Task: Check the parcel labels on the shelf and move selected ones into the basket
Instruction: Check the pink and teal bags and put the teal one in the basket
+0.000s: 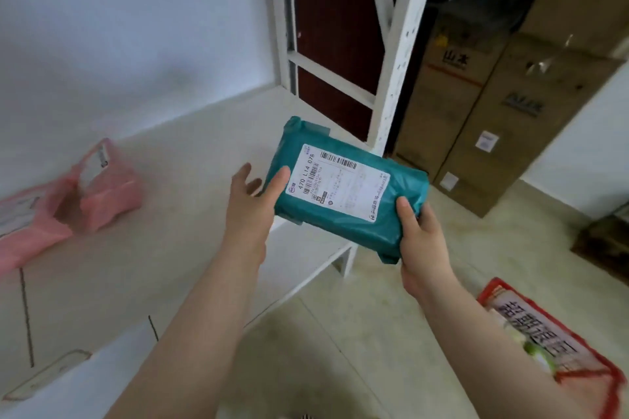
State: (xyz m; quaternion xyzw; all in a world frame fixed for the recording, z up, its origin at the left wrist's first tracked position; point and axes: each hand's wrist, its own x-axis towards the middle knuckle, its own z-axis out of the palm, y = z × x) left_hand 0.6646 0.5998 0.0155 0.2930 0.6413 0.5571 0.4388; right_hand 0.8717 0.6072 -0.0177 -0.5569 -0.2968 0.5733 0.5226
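A teal plastic-wrapped parcel (pixel 367 214) with a white barcode label (pixel 337 182) facing up is held in mid-air over the right end of the white shelf (pixel 177 201). My right hand (pixel 422 241) grips its near right corner, thumb on top. My left hand (pixel 250 204) touches its left end with the thumb on the label's edge and the other fingers spread behind. Two pink parcels (pixel 105 187) lie on the shelf at the left. The basket is not in view.
The white shelf upright (pixel 398 54) rises behind the parcel. Tall brown cardboard boxes (pixel 483 119) stand on the floor at the right. A red printed package (pixel 551 350) lies at the lower right. A flat white parcel (pixel 44 378) sits at the shelf's near left.
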